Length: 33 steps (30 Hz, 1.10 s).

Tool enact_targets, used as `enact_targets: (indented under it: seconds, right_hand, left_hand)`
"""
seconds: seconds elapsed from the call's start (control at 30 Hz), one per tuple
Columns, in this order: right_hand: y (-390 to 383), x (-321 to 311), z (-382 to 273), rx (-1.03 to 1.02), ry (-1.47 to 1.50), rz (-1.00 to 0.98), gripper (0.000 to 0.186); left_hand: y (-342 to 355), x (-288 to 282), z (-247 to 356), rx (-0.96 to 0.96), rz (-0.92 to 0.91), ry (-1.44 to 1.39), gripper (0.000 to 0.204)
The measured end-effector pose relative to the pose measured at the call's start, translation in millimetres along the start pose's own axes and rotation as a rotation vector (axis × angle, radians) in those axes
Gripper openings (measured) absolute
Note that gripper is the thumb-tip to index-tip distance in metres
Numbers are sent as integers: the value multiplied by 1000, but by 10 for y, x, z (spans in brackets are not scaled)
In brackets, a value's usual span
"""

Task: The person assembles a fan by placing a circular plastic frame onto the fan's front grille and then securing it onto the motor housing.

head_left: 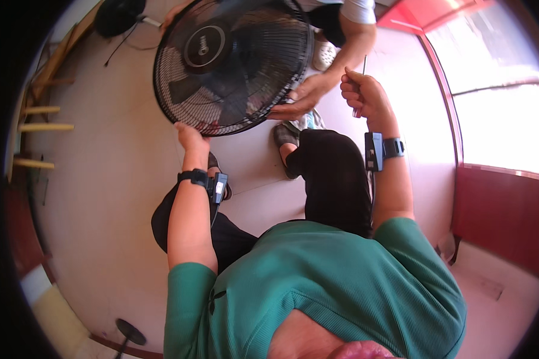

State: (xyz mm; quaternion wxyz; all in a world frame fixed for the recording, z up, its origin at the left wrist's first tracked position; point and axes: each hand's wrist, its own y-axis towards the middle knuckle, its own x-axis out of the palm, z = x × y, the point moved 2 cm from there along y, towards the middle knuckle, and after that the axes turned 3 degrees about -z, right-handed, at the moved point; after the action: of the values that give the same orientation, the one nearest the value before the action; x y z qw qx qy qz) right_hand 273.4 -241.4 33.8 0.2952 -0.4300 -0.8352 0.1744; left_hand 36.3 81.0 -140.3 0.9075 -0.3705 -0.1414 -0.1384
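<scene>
- The fan head (239,99), a black wire cage, is in the air ahead of the person in the green ribbed shirt (317,263), its badged front facing up toward the wearer and slightly tilted.
- The left hand (193,137) is nearer to it, touching its near rim from below; its fingers are mostly hidden, so I cannot tell whether they clasp the wire.
- The right hand (370,99) is clenched around a slim screwdriver (365,64), thin shaft standing out past the fist, handle end showing beneath.
- The key relation: from the right hand, the fan head lies to the left, well apart, with a co-worker's hand (302,97) between them. The screwdriver's long axis runs roughly away from the wearer, beside the cage rather than toward its badge (204,46).
- That co-worker's hand supports the cage at its right lower edge; another co-worker's hand (171,14) shows at the far left edge.
- As for containers, I make out only the cage itself, enclosing dark fan blades (188,88).
- Around them: a round black object (118,17) on the floor (108,161), and a perforated white clog (324,55).
</scene>
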Motion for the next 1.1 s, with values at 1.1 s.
enact_targets:
  seconds: [1.1]
  right_hand:
    - [682, -2792, 3201, 1, 233, 427, 55]
  left_hand:
    - [-391, 404, 231, 153, -12, 367, 61]
